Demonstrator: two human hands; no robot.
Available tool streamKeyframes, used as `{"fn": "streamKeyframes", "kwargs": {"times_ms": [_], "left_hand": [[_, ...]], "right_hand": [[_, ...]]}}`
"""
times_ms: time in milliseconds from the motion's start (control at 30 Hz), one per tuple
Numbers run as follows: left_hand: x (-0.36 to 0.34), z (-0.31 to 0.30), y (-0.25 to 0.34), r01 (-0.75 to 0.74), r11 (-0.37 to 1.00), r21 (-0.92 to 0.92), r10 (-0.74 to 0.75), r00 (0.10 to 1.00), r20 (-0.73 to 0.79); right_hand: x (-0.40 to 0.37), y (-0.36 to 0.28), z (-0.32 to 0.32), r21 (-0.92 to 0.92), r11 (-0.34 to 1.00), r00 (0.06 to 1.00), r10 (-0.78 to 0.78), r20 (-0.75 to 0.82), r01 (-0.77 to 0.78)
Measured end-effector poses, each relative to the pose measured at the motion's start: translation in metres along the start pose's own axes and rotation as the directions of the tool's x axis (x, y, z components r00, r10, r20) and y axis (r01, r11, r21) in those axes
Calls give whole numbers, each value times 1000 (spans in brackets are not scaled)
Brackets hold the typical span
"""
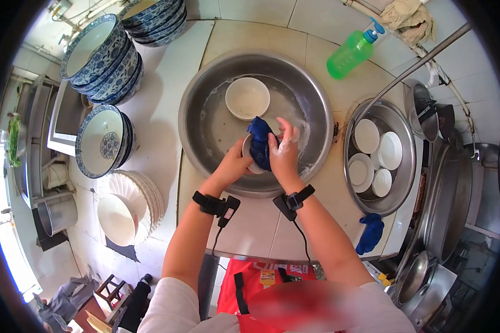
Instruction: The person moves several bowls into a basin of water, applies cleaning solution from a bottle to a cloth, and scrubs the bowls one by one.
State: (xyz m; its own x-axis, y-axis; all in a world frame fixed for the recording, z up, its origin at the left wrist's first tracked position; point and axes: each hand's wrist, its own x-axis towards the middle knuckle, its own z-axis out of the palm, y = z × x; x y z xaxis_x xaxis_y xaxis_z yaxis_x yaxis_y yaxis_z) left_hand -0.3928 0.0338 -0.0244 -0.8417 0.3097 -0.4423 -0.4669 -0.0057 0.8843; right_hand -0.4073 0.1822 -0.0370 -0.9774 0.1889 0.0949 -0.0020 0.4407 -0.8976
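Over the front part of a large metal basin [203,177], my left hand [232,165] grips a small white bowl [247,149] by its side. A dark blue cloth [259,143] lies across that bowl, pressed by the thumb of my right hand [285,152]. The other fingers of my right hand are raised and bent, with white suds on them. Another white bowl [248,98] sits in shallow soapy water at the back of the basin.
An oval metal basin [411,161] at the right holds several small white bowls [390,150]. A blue cloth [370,233] lies near the counter edge. A green bottle [350,54] stands behind. Blue-patterned bowls [103,141] and white plates [116,219] are stacked left.
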Motion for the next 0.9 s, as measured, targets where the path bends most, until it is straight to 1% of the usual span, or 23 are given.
{"fn": "streamKeyframes", "kwargs": {"times_ms": [33,67,100,133,167,200,233,267,300,367,400,433,467,500,533,567,600,633,700,767,800,833,900], "left_hand": [[-4,5,7,71,991,-115,-78,995,-58],[-7,8,10,133,963,-232,-161,981,-106],[-5,6,5,133,963,-234,-161,981,-105],[-2,4,-3,81,964,-252,-108,990,-95],[-1,1,-9,30,962,-270,-56,995,-86],[-6,-1,-4,-6,994,-111,-6,994,-112],[-8,1,2,-5,994,-111,-7,994,-111],[-11,3,6,-39,985,-170,23,995,-95],[-11,5,8,-72,971,-228,55,995,-81],[-5,8,10,-46,971,-237,29,997,-78],[-2,9,11,-23,970,-244,5,997,-77],[0,9,12,-23,969,-246,3,997,-81],[2,9,13,12,984,-180,-40,988,-152],[3,8,14,53,992,-117,-78,971,-226],[4,6,11,54,992,-118,-80,970,-229],[6,3,4,31,985,-168,-69,972,-224],[7,0,1,8,976,-218,-57,974,-219],[8,-3,-2,8,976,-219,-57,974,-221],[9,-8,-6,26,984,-175,-61,978,-200],[13,-9,-16,43,983,-181,-86,968,-235],[14,-9,-17,62,980,-189,-112,958,-264],[14,-9,-17,63,980,-187,-112,957,-268],[16,-7,-18,61,973,-221,-98,982,-159]], "right_hand": [[-1,2,-1,-1,1000,1000,-1,0,1],[-4,5,-1,-121,975,977,-168,131,184],[-7,4,-2,-213,903,909,-310,278,373],[-12,2,-1,-278,866,897,-341,281,416],[-12,3,-3,-279,865,896,-341,283,417],[-11,2,-4,-210,956,959,-152,241,204],[-10,1,-7,-130,991,976,51,213,-23],[-7,1,-12,-30,985,959,170,226,-168],[-6,8,-11,-31,985,959,173,226,-171],[-7,23,-6,25,1000,991,-16,131,13],[-7,16,-7,-32,999,996,32,80,-29],[-7,11,-6,-31,999,996,31,84,-29],[-8,8,-5,-39,998,998,39,-54,-41],[-8,6,-4,-44,998,980,46,-192,-55],[-6,7,-7,-9,998,980,53,-194,-55],[-7,7,-10,-8,998,981,54,-189,-56],[-8,0,-14,-10,1000,981,4,-196,-6],[-8,-6,-18,-13,999,977,-48,-206,46],[-6,-17,-27,-13,999,976,-49,-213,47],[-3,-21,-33,-11,997,956,-82,-282,82],[-2,-25,-36,58,994,970,-80,-229,96],[-4,-31,-36,62,993,971,-79,-226,96],[-11,-43,-35,83,997,1000,2,-10,-1]]}}
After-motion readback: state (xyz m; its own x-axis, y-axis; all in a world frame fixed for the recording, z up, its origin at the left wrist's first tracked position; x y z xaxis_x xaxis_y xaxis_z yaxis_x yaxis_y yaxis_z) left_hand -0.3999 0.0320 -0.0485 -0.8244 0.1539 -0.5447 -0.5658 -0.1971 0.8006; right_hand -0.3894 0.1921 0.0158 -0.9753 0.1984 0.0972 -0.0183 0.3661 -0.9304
